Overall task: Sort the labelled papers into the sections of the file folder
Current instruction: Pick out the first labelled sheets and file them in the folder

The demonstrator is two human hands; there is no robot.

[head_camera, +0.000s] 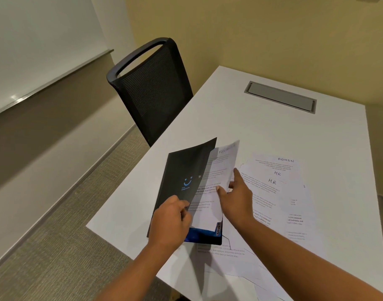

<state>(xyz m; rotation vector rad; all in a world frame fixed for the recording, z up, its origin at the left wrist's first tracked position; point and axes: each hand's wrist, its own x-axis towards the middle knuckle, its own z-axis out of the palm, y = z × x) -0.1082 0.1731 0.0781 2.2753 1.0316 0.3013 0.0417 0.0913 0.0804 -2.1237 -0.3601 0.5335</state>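
On the white table (273, 131), the left hand (171, 220) pinches open the black card file folder (182, 177) while the right hand (236, 198) pinches a printed white sheet (216, 177) standing inside it (loose labelled papers (279, 187) lie just beside).

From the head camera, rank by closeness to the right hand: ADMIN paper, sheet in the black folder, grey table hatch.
1. Sheet in the folder, pinched by the right hand.
2. ADMIN paper, beyond it to the right.
3. Grey hatch, far end of the table.
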